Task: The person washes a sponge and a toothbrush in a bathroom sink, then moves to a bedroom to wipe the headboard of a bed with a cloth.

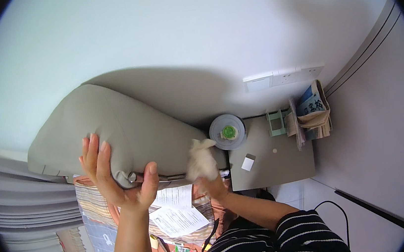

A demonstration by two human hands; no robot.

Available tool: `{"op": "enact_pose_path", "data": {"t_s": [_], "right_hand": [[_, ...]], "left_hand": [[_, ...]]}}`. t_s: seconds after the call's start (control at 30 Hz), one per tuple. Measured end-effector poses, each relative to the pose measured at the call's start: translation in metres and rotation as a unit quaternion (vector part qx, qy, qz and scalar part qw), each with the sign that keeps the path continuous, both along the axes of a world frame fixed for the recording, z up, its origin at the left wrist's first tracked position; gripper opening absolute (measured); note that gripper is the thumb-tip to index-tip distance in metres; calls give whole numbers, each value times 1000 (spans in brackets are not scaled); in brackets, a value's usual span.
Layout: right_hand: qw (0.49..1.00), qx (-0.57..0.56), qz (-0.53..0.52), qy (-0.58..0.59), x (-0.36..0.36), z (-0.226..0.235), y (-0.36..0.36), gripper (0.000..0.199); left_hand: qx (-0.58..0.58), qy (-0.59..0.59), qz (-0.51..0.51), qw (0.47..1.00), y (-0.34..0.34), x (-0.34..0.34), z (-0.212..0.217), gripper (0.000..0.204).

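My left hand (pixel 113 178) presses flat against the lower edge of a large grey-green wedge cushion (pixel 126 119) that leans on the white wall. Its fingers are spread and its thumb hooks under the cushion's bottom corner. My right hand (pixel 211 184) grips a crumpled beige cloth (pixel 201 161) held against the cushion's right end. Below both hands lie white printed papers (pixel 177 211) on a striped bedcover (pixel 96 207).
A grey bedside table (pixel 276 165) stands to the right, carrying a round lidded container (pixel 228 132), a small white square, a green rack (pixel 276 121) and stacked papers in a bag (pixel 312 111). A wall socket plate (pixel 283 77) is above. A black cable (pixel 330 206) runs near my sleeve.
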State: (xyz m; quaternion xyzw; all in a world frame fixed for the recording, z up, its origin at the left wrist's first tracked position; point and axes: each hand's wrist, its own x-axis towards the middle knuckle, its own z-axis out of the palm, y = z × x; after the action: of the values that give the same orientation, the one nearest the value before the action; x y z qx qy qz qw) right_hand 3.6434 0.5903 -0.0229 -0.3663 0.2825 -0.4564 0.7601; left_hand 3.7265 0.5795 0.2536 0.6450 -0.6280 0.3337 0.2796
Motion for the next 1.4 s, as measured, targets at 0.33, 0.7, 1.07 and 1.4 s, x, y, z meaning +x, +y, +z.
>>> {"op": "enact_pose_path", "data": {"t_s": [0.33, 0.7, 1.07, 1.4], "right_hand": [[983, -156, 94, -19, 6, 10, -12, 52], [952, 231, 34, 199, -15, -165, -2, 42], [692, -675, 41, 253, 23, 90, 4, 36], [396, -729, 442, 341, -46, -71, 2, 28]], "left_hand": [[14, 36, -25, 999, 3, 2, -2, 74], [-20, 37, -49, 998, -4, 7, -12, 74], [97, 187, -99, 973, 32, 18, 27, 64], [56, 275, -194, 940, 113, 42, -1, 60]]}}
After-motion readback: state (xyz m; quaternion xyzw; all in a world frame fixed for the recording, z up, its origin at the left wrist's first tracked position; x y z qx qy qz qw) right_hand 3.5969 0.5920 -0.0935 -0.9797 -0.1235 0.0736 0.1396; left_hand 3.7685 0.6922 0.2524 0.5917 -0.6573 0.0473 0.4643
